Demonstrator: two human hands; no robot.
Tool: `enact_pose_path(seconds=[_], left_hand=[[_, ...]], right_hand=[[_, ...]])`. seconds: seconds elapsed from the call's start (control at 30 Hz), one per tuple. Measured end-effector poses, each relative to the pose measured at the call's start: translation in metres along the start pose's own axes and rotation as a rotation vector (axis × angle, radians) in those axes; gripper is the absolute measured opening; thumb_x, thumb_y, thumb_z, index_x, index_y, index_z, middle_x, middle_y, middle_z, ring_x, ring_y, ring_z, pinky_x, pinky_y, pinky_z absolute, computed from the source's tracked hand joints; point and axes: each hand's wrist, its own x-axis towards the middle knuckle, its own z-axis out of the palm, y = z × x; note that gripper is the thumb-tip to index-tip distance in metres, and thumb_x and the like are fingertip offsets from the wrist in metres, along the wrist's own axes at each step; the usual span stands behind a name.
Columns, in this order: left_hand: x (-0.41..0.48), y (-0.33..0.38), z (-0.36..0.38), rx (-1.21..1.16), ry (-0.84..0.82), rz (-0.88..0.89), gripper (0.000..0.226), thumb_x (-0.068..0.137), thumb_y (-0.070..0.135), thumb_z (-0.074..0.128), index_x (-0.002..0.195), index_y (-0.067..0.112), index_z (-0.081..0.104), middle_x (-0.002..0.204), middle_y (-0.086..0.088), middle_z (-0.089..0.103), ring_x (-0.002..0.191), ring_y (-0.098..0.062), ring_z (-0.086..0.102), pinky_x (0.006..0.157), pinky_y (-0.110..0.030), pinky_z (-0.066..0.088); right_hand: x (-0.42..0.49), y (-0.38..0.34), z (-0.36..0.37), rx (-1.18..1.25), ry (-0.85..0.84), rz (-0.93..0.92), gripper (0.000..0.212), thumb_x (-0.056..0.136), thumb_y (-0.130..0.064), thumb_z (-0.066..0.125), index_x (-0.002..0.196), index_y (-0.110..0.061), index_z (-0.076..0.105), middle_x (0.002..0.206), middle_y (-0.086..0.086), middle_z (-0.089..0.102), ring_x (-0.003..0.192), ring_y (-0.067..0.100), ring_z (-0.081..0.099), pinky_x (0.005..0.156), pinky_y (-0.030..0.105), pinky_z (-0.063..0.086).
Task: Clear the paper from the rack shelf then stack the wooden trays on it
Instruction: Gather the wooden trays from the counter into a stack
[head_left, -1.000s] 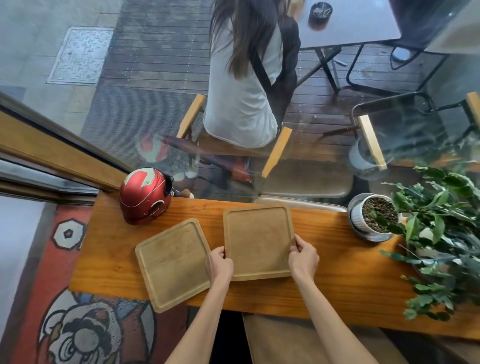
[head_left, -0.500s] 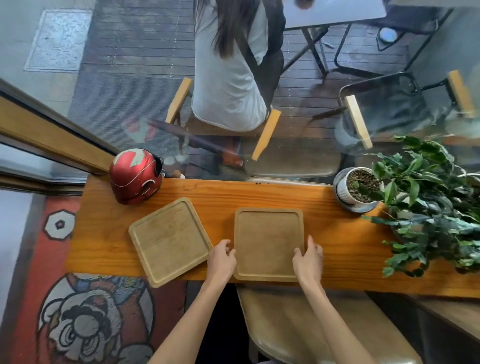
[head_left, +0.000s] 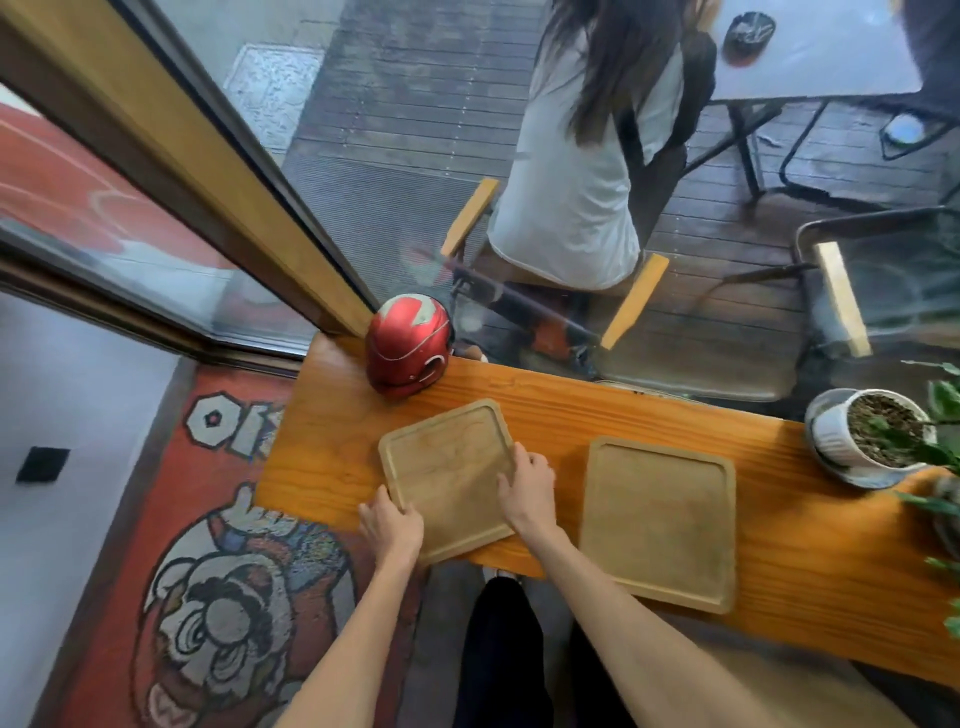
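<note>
Two square wooden trays lie flat on a long wooden counter (head_left: 810, 519) by a window. The left tray (head_left: 447, 467) sits turned at an angle, its near corner over the counter's front edge. My left hand (head_left: 390, 526) grips its near-left edge and my right hand (head_left: 525, 486) grips its right edge. The right tray (head_left: 658, 522) lies apart, untouched, with its near edge over the counter's front. No rack or paper is in view.
A red helmet (head_left: 409, 343) stands at the counter's back left, just behind the left tray. A white potted plant (head_left: 862, 434) with leaves spreads at the right end. Glass runs along the counter's far side; a person sits outside. A stool is below.
Both my hands have let go of the right tray and moved left onto the angled left tray. The view has swung left.
</note>
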Motion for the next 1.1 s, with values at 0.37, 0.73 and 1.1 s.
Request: enact_pose_path(seconds=[0.37, 0.73, 1.1], left_hand=[[0.02, 0.009, -0.037, -0.288, -0.09, -0.002, 0.064, 0.088, 0.006, 0.056, 0.149, 0.022, 0.041, 0.145, -0.009, 0.044, 0.125, -0.032, 0.051, 0.1, -0.052, 0.05], [-0.121, 0.115, 0.043, -0.084, -0.253, 0.316, 0.062, 0.094, 0.014, 0.054, 0.151, 0.026, 0.033, 0.147, -0.006, 0.032, 0.134, -0.03, 0.03, 0.111, -0.05, 0.033], [-0.172, 0.109, 0.134, 0.038, -0.399, 0.252, 0.067, 0.095, 0.024, 0.056, 0.154, 0.03, 0.026, 0.15, -0.007, 0.032, 0.138, -0.031, 0.028, 0.114, -0.049, 0.03]], right_hand=[[0.01, -0.023, -0.01, 0.128, 0.09, 0.105, 0.043, 0.094, -0.012, 0.055, 0.137, -0.018, 0.053, 0.134, 0.01, 0.055, 0.123, 0.03, 0.053, 0.104, 0.042, 0.046], [-0.044, 0.1, -0.16, 0.252, 0.328, 0.22, 0.048, 0.094, -0.007, 0.057, 0.139, -0.023, 0.054, 0.131, 0.003, 0.06, 0.119, 0.021, 0.058, 0.104, 0.046, 0.048], [-0.069, 0.205, -0.174, 0.333, 0.277, 0.401, 0.049, 0.096, -0.017, 0.057, 0.144, -0.019, 0.05, 0.14, 0.007, 0.052, 0.122, 0.027, 0.055, 0.106, 0.043, 0.046]])
